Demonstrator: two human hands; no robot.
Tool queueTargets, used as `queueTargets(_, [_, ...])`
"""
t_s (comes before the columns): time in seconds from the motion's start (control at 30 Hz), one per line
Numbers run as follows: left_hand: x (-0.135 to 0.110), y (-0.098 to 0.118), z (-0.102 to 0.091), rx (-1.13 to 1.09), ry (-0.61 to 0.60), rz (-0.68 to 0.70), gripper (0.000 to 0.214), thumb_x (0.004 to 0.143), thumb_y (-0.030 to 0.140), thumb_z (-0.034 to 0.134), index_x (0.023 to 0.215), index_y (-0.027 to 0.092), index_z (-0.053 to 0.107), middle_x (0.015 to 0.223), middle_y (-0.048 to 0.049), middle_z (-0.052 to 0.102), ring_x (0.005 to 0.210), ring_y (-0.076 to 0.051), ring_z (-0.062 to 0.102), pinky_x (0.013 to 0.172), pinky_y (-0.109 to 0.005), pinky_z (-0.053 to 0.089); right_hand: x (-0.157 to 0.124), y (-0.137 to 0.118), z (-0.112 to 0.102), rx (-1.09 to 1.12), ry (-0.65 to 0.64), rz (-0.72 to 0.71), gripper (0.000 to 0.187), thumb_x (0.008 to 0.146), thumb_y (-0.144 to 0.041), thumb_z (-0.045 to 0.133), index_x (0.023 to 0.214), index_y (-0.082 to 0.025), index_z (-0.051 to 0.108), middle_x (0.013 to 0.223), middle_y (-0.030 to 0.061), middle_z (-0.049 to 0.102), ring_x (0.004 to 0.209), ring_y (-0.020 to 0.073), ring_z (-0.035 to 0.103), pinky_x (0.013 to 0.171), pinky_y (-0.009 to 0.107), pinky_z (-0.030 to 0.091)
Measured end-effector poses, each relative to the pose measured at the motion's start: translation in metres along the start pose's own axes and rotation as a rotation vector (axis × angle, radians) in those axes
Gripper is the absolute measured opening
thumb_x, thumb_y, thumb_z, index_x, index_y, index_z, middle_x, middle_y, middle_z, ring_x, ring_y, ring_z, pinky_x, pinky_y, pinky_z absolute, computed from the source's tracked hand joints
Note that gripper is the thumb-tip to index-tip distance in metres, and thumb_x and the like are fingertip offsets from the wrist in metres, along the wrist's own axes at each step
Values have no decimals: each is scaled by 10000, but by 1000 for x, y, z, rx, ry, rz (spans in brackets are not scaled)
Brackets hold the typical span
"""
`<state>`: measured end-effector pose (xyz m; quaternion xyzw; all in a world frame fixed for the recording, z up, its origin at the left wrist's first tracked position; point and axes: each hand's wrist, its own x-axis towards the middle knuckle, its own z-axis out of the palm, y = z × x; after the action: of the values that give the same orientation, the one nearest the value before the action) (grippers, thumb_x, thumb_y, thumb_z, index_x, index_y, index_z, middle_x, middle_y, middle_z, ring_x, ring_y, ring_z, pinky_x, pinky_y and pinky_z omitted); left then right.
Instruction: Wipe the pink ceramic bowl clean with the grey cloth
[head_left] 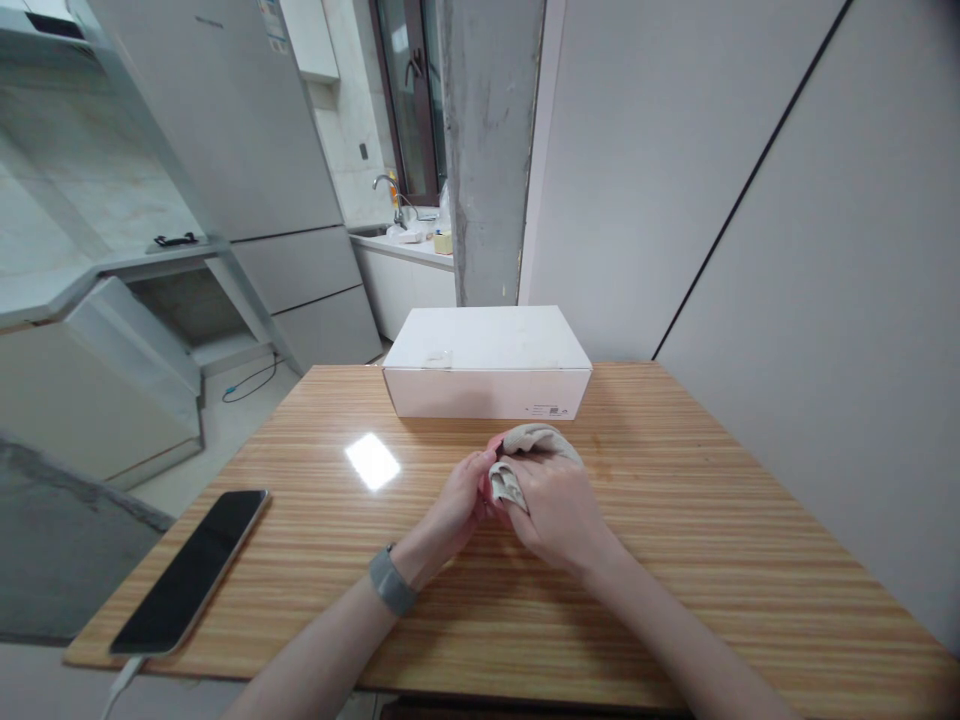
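My two hands meet over the middle of the table, in front of a white box. In my right hand [559, 505] is a bunched beige-grey cloth [541, 437], with part of it folded out between thumb and fingers. My left hand [459, 497], with a grey band on the wrist, is closed around a small red thing [495, 442]. Only slivers of that red thing show between the fingers and the cloth, so its kind is hidden. The cloth is pressed against it.
The closed white box [487, 393] stands at the table's far edge. A dark-screened phone [191, 572] lies at the left edge, with a white cable [122, 686] plugged in. The wood-grain table [712, 560] reaches a white panel wall on the right. Behind is a kitchen sink with a faucet [397, 200].
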<state>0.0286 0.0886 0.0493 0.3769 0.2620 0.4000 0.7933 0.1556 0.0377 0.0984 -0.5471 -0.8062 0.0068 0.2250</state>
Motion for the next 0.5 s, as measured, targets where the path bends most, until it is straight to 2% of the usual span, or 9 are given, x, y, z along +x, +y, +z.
queueTargets(0.1, [-1,5,5,-72,-30,20,465,843,393,627,1266,201,614,1011,-33,692,831,-159,599,704,-232,451,1,-1,4,0,20,9,337,829,-257,489,1077,-99,652,1055,161,708,972,301,639,888,414,447])
queueTargets(0.17, [-2,11,6,-129,-49,-32,466,838,415,620,1249,195,623,1026,-42,695,856,-169,610,717,-234,458,0,-1,7,-4,28,-31,358,834,-247,487,1109,-75,638,1090,174,698,999,298,632,912,403,445])
queueTargets(0.3, [-3,22,-1,-191,-63,-179,452,822,532,616,1023,137,704,846,-52,698,756,-171,615,680,-244,453,-1,-2,8,5,-27,-225,340,844,-269,488,1091,-89,638,1067,159,701,994,290,626,945,402,441])
queueTargets(0.4, [-2,23,-8,-111,-49,-199,408,818,515,646,888,117,706,770,-49,687,741,-168,612,720,-254,446,-2,-6,8,16,-51,-288,328,849,-286,485,1072,-102,639,1029,144,704,955,284,628,929,405,452])
queueTargets(0.5, [-2,21,-13,22,-14,-188,418,833,514,636,927,113,709,820,-55,699,798,-179,618,799,-280,440,-3,-7,10,13,-54,-256,319,842,-286,494,1054,-101,644,1021,140,706,914,280,635,896,404,466])
